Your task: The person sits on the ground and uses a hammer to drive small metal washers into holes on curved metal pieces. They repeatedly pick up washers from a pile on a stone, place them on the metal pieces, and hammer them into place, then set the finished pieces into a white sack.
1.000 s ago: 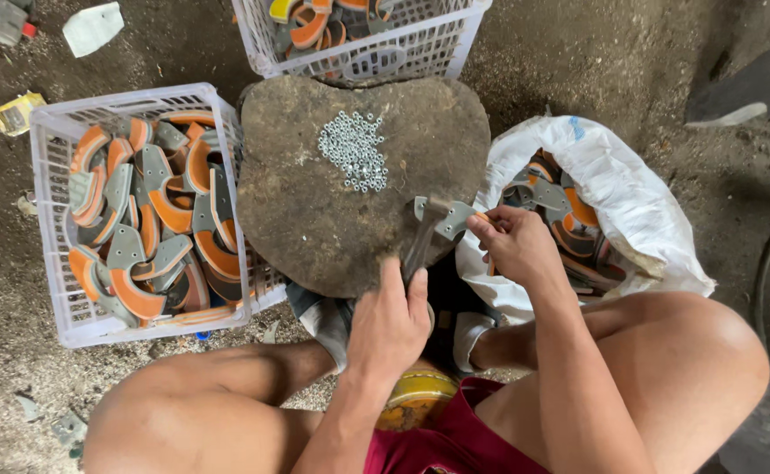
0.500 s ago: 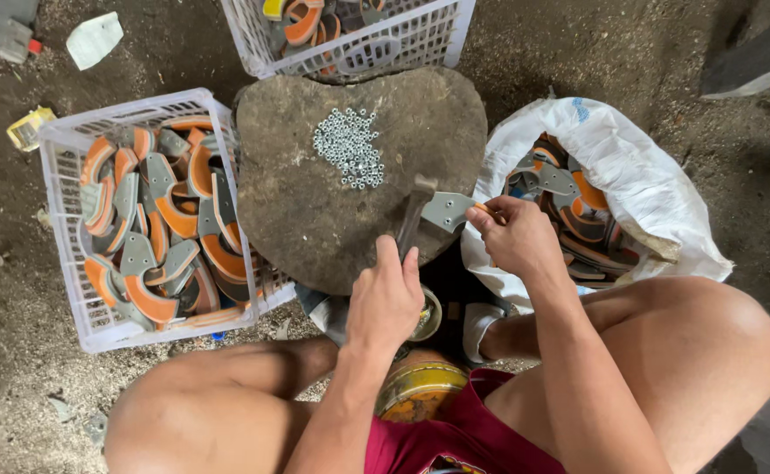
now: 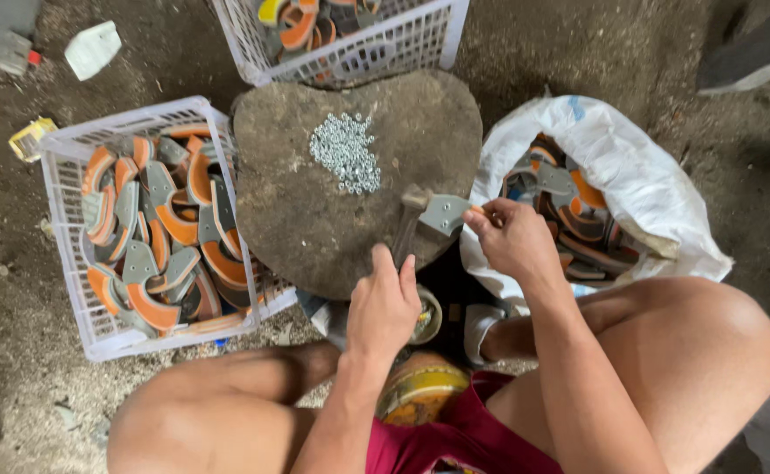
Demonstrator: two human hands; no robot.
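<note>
Hiding hammer (image 3: 408,226) handle, left hand (image 3: 385,307)

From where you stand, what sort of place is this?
Probably a small, informal workshop on a bare dirt floor. A worn round stone slab serves as a bench, with a heap of small silvery metal pieces on it and white plastic crates of grey-and-orange curved parts beside it.

Hammer (image 3: 407,230): lying slanted on the near right part of the round stone block (image 3: 297,202), its handle running back toward the block's near edge, its small dark head sitting beside the grey piece.
Grey piece (image 3: 444,213): a flat, angular grey part, resting at the block's right edge, touching the hammer's head, its right end hanging just past the block's rim.
</note>
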